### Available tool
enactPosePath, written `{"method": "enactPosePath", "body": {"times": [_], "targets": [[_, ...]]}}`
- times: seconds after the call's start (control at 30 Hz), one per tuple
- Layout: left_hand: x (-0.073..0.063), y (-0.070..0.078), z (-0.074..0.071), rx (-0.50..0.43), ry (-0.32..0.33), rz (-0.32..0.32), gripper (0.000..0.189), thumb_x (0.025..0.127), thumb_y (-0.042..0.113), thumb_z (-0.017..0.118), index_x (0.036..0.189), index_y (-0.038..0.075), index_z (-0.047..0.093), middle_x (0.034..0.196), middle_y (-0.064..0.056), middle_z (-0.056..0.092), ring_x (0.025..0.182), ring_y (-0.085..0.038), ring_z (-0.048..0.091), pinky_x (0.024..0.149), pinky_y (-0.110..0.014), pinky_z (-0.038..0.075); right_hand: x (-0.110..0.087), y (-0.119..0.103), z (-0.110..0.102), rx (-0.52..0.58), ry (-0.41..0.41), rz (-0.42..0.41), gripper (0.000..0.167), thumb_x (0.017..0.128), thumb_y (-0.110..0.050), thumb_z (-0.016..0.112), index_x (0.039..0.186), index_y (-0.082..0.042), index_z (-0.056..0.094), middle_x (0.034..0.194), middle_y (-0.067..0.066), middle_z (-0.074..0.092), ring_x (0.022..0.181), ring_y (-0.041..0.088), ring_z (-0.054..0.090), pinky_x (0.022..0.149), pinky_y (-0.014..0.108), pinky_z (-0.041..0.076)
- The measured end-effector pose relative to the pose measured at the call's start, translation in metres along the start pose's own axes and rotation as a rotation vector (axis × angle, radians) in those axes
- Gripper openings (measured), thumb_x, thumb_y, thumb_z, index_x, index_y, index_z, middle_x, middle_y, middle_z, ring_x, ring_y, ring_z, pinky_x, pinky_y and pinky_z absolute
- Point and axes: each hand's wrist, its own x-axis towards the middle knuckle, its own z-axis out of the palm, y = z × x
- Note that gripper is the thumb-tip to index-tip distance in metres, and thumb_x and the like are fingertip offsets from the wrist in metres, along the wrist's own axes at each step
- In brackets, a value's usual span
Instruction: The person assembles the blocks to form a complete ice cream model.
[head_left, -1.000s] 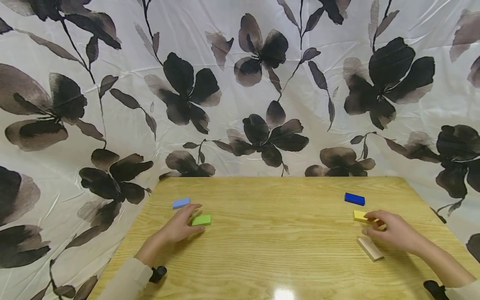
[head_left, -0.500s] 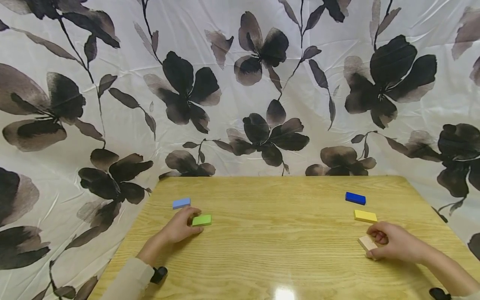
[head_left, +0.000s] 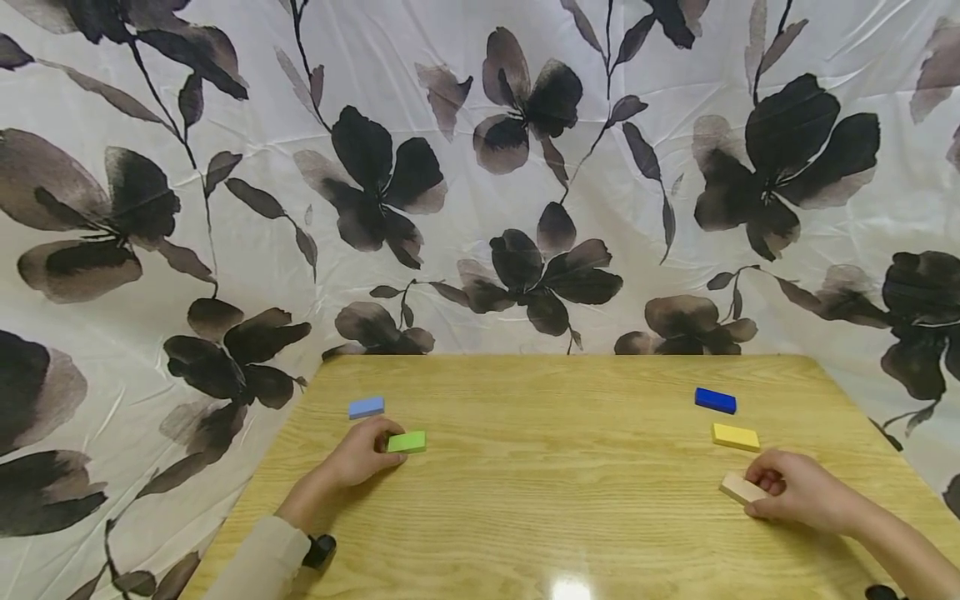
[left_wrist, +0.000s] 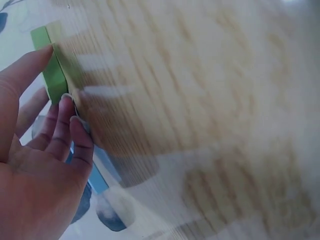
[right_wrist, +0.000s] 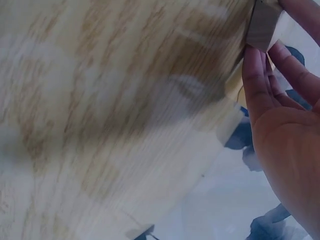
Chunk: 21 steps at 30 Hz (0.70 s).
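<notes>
On the left side of the table, my left hand [head_left: 362, 454] pinches a green block [head_left: 407, 442] between thumb and fingers. The left wrist view shows the thumb against one side of the green block [left_wrist: 54, 75] and fingertips at its end. A light blue block [head_left: 366, 407] lies just beyond that hand. At the right, my right hand [head_left: 806, 493] grips a plain wooden block [head_left: 741, 487] by its near end. In the right wrist view the wooden block [right_wrist: 263, 26] is partly cut off by the frame's top edge. A yellow block [head_left: 736, 437] lies just behind it.
A dark blue block [head_left: 715, 400] sits farther back on the right. All of this is on a wood-grain table [head_left: 540, 483] with a glare spot near the front. A white curtain with dark flowers [head_left: 525, 183] hangs behind and beside it.
My right hand has moved from the yellow block toward me and taken hold of the wooden block, which has turned slightly. My left fingers have closed in on the green block, which stays nearly in place.
</notes>
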Motion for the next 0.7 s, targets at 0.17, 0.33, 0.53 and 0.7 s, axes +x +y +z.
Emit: {"method": "enactPosePath", "body": {"times": [0.17, 0.33, 0.53, 0.7], "targets": [[0.0011, -0.0011, 0.0003, -0.007, -0.002, -0.004, 0.031, 0.089, 0.012, 0.081, 0.115, -0.002, 0.069, 0.100, -0.007, 0.062, 0.077, -0.016, 0.049, 0.065, -0.026, 0.041, -0.0023, 0.0015, 0.0011, -0.016, 0.035, -0.010, 0.030, 0.080, -0.023, 0.088, 0.094, -0.005, 0.068, 0.086, 0.001, 0.058, 0.075, -0.001, 0.047, 0.065, 0.023, 0.046], [0.0022, 0.0002, 0.0003, -0.014, -0.001, 0.003, 0.028, 0.088, 0.012, 0.082, 0.110, 0.000, 0.071, 0.097, -0.007, 0.062, 0.074, -0.014, 0.049, 0.064, -0.025, 0.042, -0.0034, 0.0004, 0.0008, -0.022, 0.038, -0.027, 0.028, 0.079, -0.021, 0.088, 0.091, -0.007, 0.067, 0.086, 0.000, 0.058, 0.075, -0.001, 0.047, 0.064, 0.022, 0.045], [0.0013, 0.0005, -0.0011, -0.026, 0.002, -0.004, 0.026, 0.085, 0.011, 0.084, 0.105, 0.000, 0.072, 0.095, -0.007, 0.064, 0.075, -0.013, 0.052, 0.064, -0.024, 0.045, -0.0003, -0.0026, -0.0023, -0.027, 0.001, -0.034, 0.026, 0.082, -0.022, 0.087, 0.094, -0.008, 0.068, 0.086, 0.000, 0.058, 0.074, 0.000, 0.046, 0.063, 0.023, 0.042], [0.0010, 0.0000, -0.0039, -0.021, -0.004, -0.023, 0.027, 0.084, 0.012, 0.085, 0.106, -0.001, 0.074, 0.096, -0.007, 0.066, 0.078, -0.015, 0.055, 0.066, -0.025, 0.048, 0.0023, -0.0048, -0.0041, -0.047, -0.004, -0.025, 0.026, 0.082, -0.022, 0.086, 0.096, -0.007, 0.070, 0.087, -0.002, 0.061, 0.075, 0.000, 0.047, 0.064, 0.024, 0.044]]}}
